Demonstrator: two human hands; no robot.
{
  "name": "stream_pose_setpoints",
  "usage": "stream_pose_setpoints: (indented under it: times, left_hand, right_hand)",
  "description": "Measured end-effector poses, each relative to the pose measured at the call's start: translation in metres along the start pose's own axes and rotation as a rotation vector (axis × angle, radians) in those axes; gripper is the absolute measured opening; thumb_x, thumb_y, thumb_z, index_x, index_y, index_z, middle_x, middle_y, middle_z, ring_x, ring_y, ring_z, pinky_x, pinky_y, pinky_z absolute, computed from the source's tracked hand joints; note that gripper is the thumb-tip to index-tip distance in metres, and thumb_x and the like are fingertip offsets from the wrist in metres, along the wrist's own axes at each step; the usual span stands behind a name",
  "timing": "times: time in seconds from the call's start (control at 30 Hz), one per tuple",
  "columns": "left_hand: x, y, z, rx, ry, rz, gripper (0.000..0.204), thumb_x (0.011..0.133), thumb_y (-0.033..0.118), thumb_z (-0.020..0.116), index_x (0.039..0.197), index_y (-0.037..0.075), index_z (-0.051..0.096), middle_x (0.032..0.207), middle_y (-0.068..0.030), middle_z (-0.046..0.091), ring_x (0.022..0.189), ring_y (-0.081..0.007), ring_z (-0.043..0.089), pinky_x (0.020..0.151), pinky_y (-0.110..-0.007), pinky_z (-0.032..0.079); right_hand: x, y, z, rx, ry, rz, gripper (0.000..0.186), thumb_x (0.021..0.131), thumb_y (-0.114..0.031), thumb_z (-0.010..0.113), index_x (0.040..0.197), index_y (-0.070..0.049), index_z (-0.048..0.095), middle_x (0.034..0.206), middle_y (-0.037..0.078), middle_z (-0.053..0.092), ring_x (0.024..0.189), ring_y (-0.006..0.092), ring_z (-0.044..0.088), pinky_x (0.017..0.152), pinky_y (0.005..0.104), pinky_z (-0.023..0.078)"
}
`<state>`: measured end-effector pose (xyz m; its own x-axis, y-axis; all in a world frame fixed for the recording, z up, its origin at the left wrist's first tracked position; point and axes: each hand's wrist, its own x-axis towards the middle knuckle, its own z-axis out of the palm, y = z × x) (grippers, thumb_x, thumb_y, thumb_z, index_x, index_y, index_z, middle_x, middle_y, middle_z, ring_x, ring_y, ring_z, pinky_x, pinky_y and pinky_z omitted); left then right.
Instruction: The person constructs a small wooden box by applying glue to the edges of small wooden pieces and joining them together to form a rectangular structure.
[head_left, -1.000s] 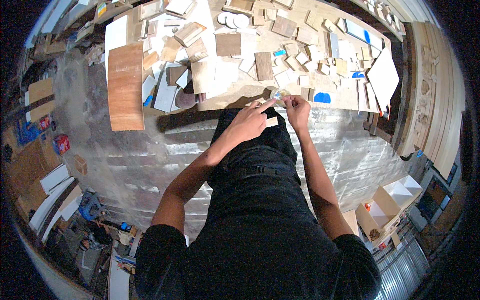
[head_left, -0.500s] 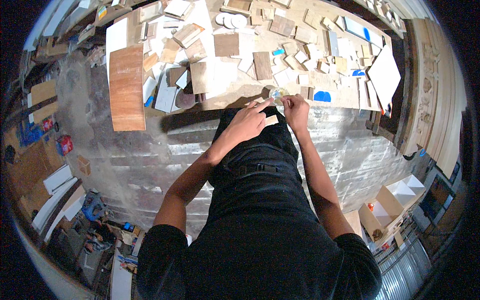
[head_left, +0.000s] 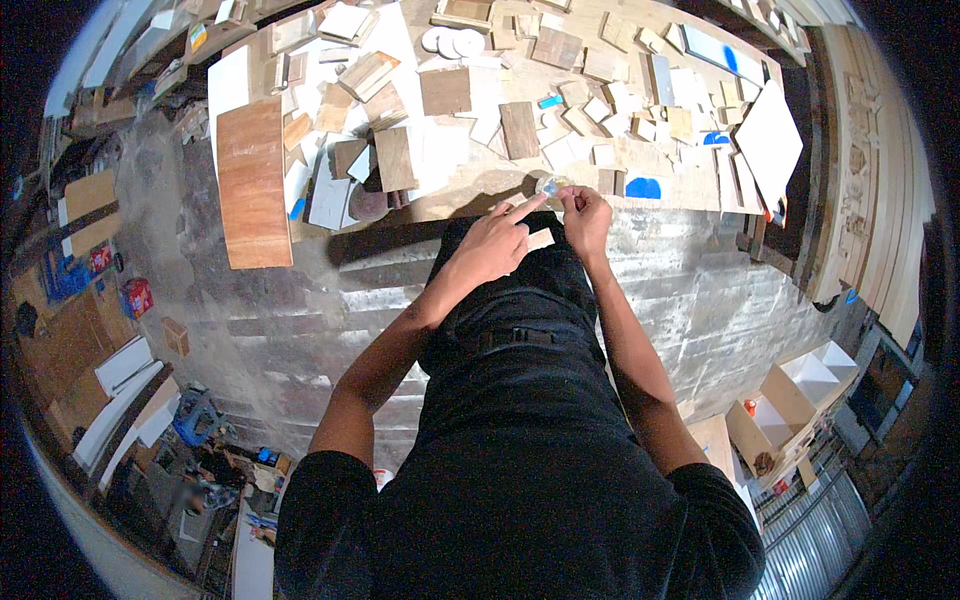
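My left hand (head_left: 490, 245) is over my lap at the table's front edge. Its index finger points forward, and the other fingers are curled around a small pale wood piece (head_left: 540, 239), whose end sticks out on the right. Just beyond that fingertip is a small, clear, round thing (head_left: 549, 186), perhaps a roll of tape or a shallow cup; I cannot tell which. My right hand (head_left: 588, 220) is beside it, thumb and fingers pinched together close to its right side. Whatever lies in that pinch is too small to make out.
Wood offcuts cover the table (head_left: 440, 207), among them a dark block (head_left: 519, 130) and white discs (head_left: 467, 43). A long brown board (head_left: 252, 185) overhangs the front left edge. A blue patch (head_left: 642, 188) lies right of my hands. Partitioned boxes (head_left: 765, 425) stand at the lower right.
The view has shifted slightly. Both hands keep nearly the same place and grip, with the right hand's fingers slightly moved beside the clear round thing.
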<state>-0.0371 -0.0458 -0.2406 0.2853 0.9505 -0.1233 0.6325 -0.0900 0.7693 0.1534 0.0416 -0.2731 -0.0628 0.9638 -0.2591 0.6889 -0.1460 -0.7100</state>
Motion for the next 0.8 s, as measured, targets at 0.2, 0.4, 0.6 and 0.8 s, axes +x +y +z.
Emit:
stream_pose_setpoints:
  times: [0.2,0.4,0.6,0.8]
  left_hand:
    - [0.003,0.001,-0.002,0.03,-0.031,-0.013,0.024,0.092,0.015,0.061,0.075,-0.002,0.062,0.16,-0.0025,0.042,0.111,-0.0354,0.058,0.089,-0.045,0.055]
    - [0.006,0.001,-0.004,0.04,-0.037,-0.024,0.024,0.092,0.016,0.061,0.075,-0.002,0.062,0.161,-0.0017,0.04,0.112,-0.0326,0.059,0.087,-0.044,0.056]
    - [0.007,0.0,-0.003,-0.025,-0.03,-0.04,0.028,0.093,0.015,0.059,0.073,-0.003,0.063,0.161,-0.0048,0.039,0.111,-0.0396,0.061,0.09,-0.048,0.055]
    - [0.006,0.002,-0.01,-0.06,-0.008,-0.054,0.027,0.092,0.014,0.059,0.072,-0.004,0.062,0.16,-0.0071,0.04,0.104,-0.0401,0.064,0.086,-0.05,0.055]
  right_hand:
    - [0.0,0.013,0.007,0.094,0.051,-0.01,0.019,0.092,-0.016,0.072,0.093,0.003,0.074,0.072,0.009,0.068,0.062,0.0138,0.057,0.059,0.0303,0.047]
    - [0.001,0.013,0.004,0.058,0.06,-0.024,0.02,0.093,-0.015,0.073,0.095,0.005,0.074,0.068,0.002,0.062,0.062,0.0077,0.052,0.057,0.0269,0.046]
    - [-0.001,0.013,0.003,0.221,0.078,-0.013,0.022,0.094,-0.018,0.074,0.093,0.004,0.074,0.068,-0.001,0.055,0.063,0.0072,0.049,0.058,0.0253,0.045]
    - [0.002,0.01,-0.011,0.166,0.056,-0.03,0.019,0.092,-0.016,0.074,0.091,0.002,0.074,0.074,0.009,0.068,0.068,0.0129,0.058,0.068,0.0311,0.051]
